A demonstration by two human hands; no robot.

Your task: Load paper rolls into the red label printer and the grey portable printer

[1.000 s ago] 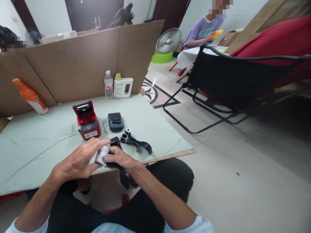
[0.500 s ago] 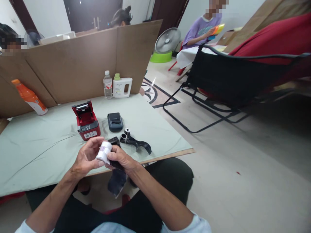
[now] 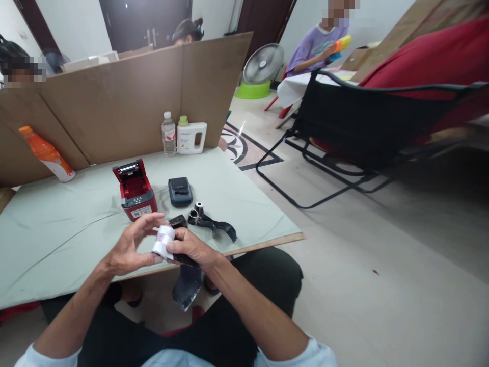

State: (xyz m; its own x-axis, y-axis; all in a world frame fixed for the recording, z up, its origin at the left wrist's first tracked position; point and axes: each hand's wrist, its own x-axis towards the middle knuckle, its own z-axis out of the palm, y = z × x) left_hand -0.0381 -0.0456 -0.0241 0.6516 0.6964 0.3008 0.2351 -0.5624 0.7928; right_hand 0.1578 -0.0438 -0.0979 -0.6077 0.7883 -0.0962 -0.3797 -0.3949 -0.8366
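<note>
My right hand [image 3: 193, 247] grips a small white paper roll [image 3: 164, 240] with a pale purple mark, its thumb pressed on the side. A dark, film-like strip [image 3: 187, 288] hangs below this hand past the table edge; its upper part is hidden. Around the roll's left side curves my left hand [image 3: 133, 244], open, thumb and fingers apart, the thumb close to the roll's lower end. Just beyond stands a red label printer [image 3: 139, 199] with its lid up. Close to the right hand lie a black block-like item [image 3: 178, 221] and a black ribbon with spools [image 3: 212, 224].
A dark handheld device [image 3: 180, 191] lies right of the printer. Along the cardboard partition [image 3: 114, 102] stand a water bottle [image 3: 168, 135] and a white jug [image 3: 191, 136]; an orange bottle [image 3: 48, 155] leans there. A folding chair [image 3: 355, 122], a fan [image 3: 263, 63] and people are beyond.
My left hand's fingers have spread a little away from the roll, which stays in my right hand. The hanging dark strip has shifted slightly right. The printer and bottles stay put.
</note>
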